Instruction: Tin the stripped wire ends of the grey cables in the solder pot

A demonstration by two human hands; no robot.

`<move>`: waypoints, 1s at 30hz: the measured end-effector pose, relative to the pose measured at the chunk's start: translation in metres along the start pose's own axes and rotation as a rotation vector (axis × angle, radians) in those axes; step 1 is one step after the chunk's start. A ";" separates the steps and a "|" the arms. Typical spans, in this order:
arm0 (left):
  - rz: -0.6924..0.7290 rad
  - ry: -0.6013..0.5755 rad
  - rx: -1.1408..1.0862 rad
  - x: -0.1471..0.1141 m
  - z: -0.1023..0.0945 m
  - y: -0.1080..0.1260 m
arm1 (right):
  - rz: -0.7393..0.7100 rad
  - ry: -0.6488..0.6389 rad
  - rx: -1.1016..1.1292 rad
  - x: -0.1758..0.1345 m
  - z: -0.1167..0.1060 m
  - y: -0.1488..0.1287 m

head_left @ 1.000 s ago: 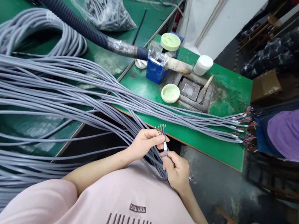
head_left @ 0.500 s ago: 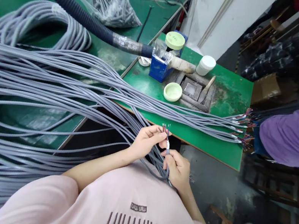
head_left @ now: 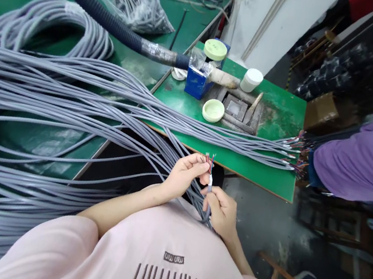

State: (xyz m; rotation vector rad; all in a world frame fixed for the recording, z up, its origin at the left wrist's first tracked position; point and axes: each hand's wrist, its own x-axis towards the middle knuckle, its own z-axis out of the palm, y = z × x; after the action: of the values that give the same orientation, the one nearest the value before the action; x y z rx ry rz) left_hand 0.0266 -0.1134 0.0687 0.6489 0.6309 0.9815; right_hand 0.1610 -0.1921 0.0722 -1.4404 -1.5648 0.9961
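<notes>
In front of my chest my right hand (head_left: 220, 209) is wrapped round a grey cable (head_left: 208, 196) just below its white-wrapped end. Thin coloured wires (head_left: 209, 162) fan out of that end, and my left hand (head_left: 188, 172) pinches some of them between thumb and forefinger. The cable's lower part bends down past my right hand toward my shirt. Many more grey cables (head_left: 163, 109) run from the left across the bench, and their stripped ends (head_left: 296, 163) lie at the right edge of the green board.
On the green board (head_left: 281, 113) stand a solder pot (head_left: 237, 109) with a brush, a pale green dish (head_left: 213, 111), a white jar (head_left: 252, 80) and a blue box (head_left: 195, 82). A black hose (head_left: 119, 31) crosses above the bench. At right is a person in a purple sleeve (head_left: 367, 157).
The view has shifted slightly, so the bench sits a little further left and up. Some wire tips between my left fingers have spread apart; both hands keep their hold.
</notes>
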 end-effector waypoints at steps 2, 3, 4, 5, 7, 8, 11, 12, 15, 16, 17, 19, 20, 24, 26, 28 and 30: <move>0.004 -0.004 -0.017 -0.002 0.002 -0.001 | 0.008 0.001 0.002 -0.003 0.000 -0.001; 0.007 -0.006 -0.025 -0.002 0.002 -0.002 | 0.010 0.004 0.004 -0.004 0.000 -0.002; 0.010 -0.009 -0.033 -0.003 0.002 -0.002 | 0.013 0.008 0.006 -0.005 0.000 -0.002; 0.012 -0.011 -0.040 -0.004 0.002 -0.003 | 0.017 0.013 0.009 -0.006 0.001 -0.002; 0.013 -0.015 -0.051 -0.004 0.002 -0.004 | 0.027 0.026 0.018 -0.008 0.002 -0.002; 0.014 -0.016 -0.055 -0.005 0.002 -0.004 | 0.032 0.031 0.023 -0.008 0.002 -0.001; 0.017 -0.024 -0.063 -0.004 0.003 -0.004 | 0.046 0.045 0.036 -0.009 0.003 0.001; 0.018 -0.026 -0.067 -0.003 0.003 -0.004 | 0.051 0.047 0.039 -0.009 0.003 0.002; 0.021 -0.021 -0.086 -0.001 0.004 -0.004 | 0.053 0.045 0.042 -0.008 0.002 0.003; 0.023 -0.018 -0.093 -0.001 0.004 -0.004 | 0.050 0.046 0.042 -0.007 0.002 0.003; 0.025 -0.016 -0.098 -0.001 0.005 -0.005 | 0.048 0.047 0.040 -0.006 0.002 0.003; 0.026 -0.013 -0.103 -0.001 0.004 -0.005 | 0.045 0.053 0.036 -0.004 0.003 0.003; 0.024 -0.014 -0.104 -0.001 0.004 -0.004 | 0.044 0.054 0.032 -0.004 0.003 0.002; 0.023 -0.017 -0.112 -0.003 0.002 -0.004 | 0.045 0.057 0.019 -0.003 0.004 0.002; 0.032 -0.020 -0.110 -0.003 0.002 -0.004 | 0.045 0.057 0.014 -0.004 0.004 0.002; 0.038 -0.026 -0.103 -0.003 0.002 -0.004 | 0.046 0.059 0.011 -0.005 0.004 0.003; 0.036 -0.032 -0.096 -0.002 0.002 -0.004 | 0.047 0.063 0.011 -0.005 0.004 0.003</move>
State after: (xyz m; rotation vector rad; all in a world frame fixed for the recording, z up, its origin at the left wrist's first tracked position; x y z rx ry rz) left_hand 0.0296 -0.1172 0.0678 0.5917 0.5428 1.0266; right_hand 0.1590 -0.1973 0.0677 -1.4931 -1.4839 0.9760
